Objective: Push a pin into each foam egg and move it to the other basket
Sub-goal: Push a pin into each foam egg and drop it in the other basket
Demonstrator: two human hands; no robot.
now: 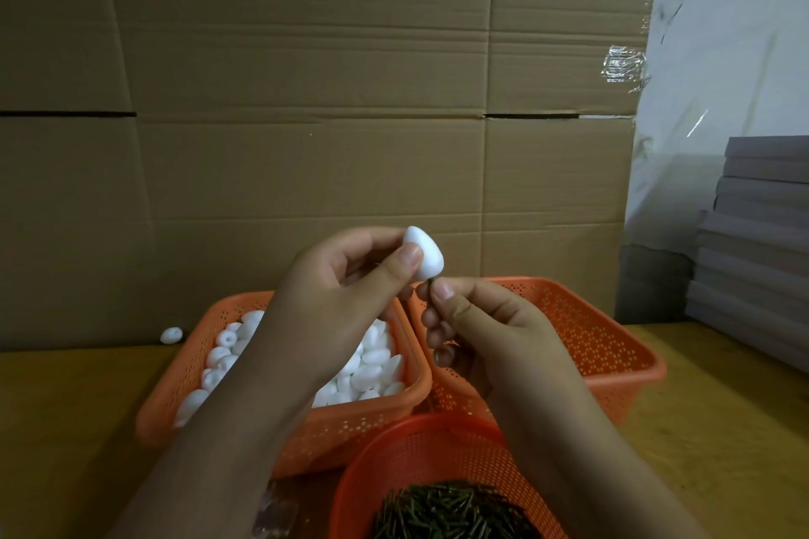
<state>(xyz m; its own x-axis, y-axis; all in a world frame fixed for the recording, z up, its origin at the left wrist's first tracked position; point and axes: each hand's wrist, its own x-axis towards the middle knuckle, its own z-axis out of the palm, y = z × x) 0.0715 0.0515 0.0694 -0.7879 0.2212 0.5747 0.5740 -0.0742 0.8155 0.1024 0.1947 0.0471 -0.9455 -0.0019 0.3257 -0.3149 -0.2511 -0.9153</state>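
Foam egg (423, 253) sits pinched in the left hand (346, 298), raised above both baskets; the right hand (481, 328) pinches a pin (431, 285) at its base. Left basket (245, 411) looks full, right basket (613, 346) seemingly bare, so nearly everything remains.

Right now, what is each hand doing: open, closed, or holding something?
Left hand: closed on a foam egg, held up above the baskets.
Right hand: pinching a pin at the egg's lower end.

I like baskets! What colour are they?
Orange, all three, like the right basket. The head view shows it.
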